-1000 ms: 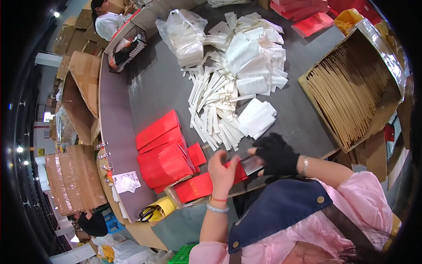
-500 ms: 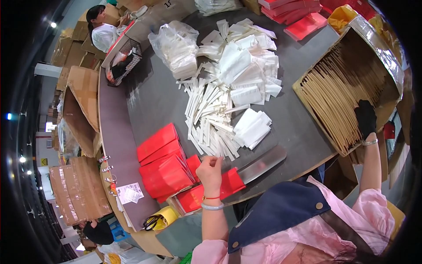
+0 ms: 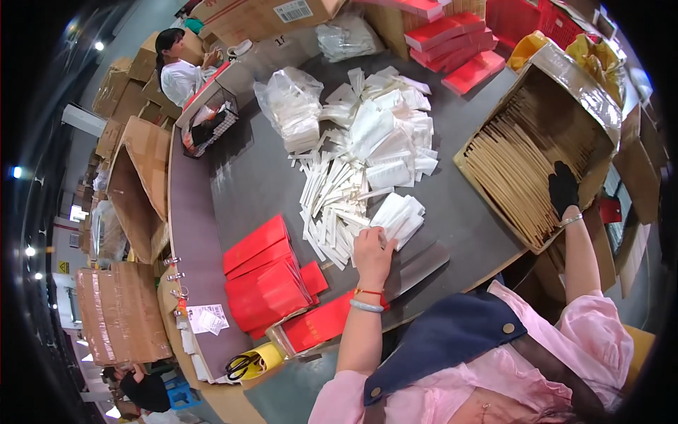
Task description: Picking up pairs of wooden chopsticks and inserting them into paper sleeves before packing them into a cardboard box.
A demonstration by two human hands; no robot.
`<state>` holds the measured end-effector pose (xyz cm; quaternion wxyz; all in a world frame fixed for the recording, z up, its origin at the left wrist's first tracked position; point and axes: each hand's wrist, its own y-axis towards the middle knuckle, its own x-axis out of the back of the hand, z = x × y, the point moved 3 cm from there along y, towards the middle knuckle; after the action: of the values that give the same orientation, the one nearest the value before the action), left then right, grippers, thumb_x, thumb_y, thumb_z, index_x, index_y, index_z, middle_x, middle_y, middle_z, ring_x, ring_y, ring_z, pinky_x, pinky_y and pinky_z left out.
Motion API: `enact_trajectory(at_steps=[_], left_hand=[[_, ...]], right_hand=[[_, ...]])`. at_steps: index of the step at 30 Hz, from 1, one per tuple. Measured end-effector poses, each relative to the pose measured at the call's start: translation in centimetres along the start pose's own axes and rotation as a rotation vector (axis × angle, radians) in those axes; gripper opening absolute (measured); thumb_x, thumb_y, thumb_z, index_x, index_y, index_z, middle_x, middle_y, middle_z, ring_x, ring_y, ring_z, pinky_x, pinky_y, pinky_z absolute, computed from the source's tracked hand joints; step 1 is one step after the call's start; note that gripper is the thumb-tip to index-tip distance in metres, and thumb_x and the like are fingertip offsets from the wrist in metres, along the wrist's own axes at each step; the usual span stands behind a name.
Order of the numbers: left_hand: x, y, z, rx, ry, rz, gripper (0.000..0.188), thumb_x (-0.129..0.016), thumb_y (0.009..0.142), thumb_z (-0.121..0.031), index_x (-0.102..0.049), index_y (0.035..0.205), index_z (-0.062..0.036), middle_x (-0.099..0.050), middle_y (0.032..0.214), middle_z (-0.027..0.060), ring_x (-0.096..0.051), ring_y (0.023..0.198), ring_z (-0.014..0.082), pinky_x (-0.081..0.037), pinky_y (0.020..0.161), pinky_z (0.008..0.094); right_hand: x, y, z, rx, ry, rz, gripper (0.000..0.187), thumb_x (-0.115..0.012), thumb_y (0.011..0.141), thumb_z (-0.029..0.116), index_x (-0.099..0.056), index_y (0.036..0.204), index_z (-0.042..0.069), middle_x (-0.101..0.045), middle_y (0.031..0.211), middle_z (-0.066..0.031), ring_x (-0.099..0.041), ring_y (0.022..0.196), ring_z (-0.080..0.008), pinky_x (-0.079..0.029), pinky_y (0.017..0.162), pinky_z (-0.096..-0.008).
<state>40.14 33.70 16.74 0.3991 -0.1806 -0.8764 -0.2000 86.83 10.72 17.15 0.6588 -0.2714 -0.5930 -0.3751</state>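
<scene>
- Here the left hand (image 3: 372,249) rests half-closed on a stack of white packets (image 3: 399,218), fingers pinching one to lift it.
- Meanwhile the gloved right hand (image 3: 563,188) reaches into the cardboard box (image 3: 600,92), curled among tan envelopes (image 3: 508,177); its grip I cannot tell.

Flat red packages (image 3: 265,283) lie stacked at lower centre-left; small white packets (image 3: 367,166) spread over the middle, clear plastic bags (image 3: 291,106) above them. An open brown carton (image 3: 537,152) of tan envelopes sits right; a white label (image 3: 292,10) marks the top cardboard box (image 3: 261,18).
</scene>
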Motion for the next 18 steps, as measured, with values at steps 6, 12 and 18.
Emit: enact_trajectory(at_steps=[6,12,18], left_hand=[[0.7,-0.7,0.6,0.064,-0.019,-0.040,0.023,-0.077,0.073,-0.018,-0.064,0.085,-0.0037,-0.064,0.084,0.0105,-0.061,0.078,0.0292,-0.048,0.069,0.0378],[4.3,-3.6,-2.8,0.263,-0.363,0.227,0.020,-0.077,0.074,-0.017,-0.066,0.083,-0.0030,-0.064,0.066,0.0089,-0.062,0.062,0.0260,-0.049,0.059,0.0337],[4.7,-7.2,-2.2,0.112,0.096,0.205,0.041,-0.083,0.064,-0.026,-0.070,0.100,-0.0130,-0.062,0.107,0.0062,-0.054,0.105,0.0261,-0.041,0.088,0.0428]], right_hand=[[4.9,-4.4,7.2,0.101,0.678,-0.224,0.023,-0.054,0.096,0.013,-0.057,0.114,-0.001,-0.064,0.104,-0.0106,-0.060,0.099,-0.0211,-0.045,0.092,-0.0311],[3.3,-14.5,20.7,0.514,1.314,0.265,0.009,-0.054,0.097,0.006,-0.056,0.105,0.004,-0.059,0.095,-0.0053,-0.056,0.091,-0.0156,-0.043,0.086,-0.0282],[-3.5,-15.5,22.3,0.918,0.823,0.291,0.019,-0.060,0.088,0.009,-0.062,0.107,0.005,-0.064,0.090,-0.0109,-0.062,0.080,-0.0286,-0.050,0.072,-0.0385]])
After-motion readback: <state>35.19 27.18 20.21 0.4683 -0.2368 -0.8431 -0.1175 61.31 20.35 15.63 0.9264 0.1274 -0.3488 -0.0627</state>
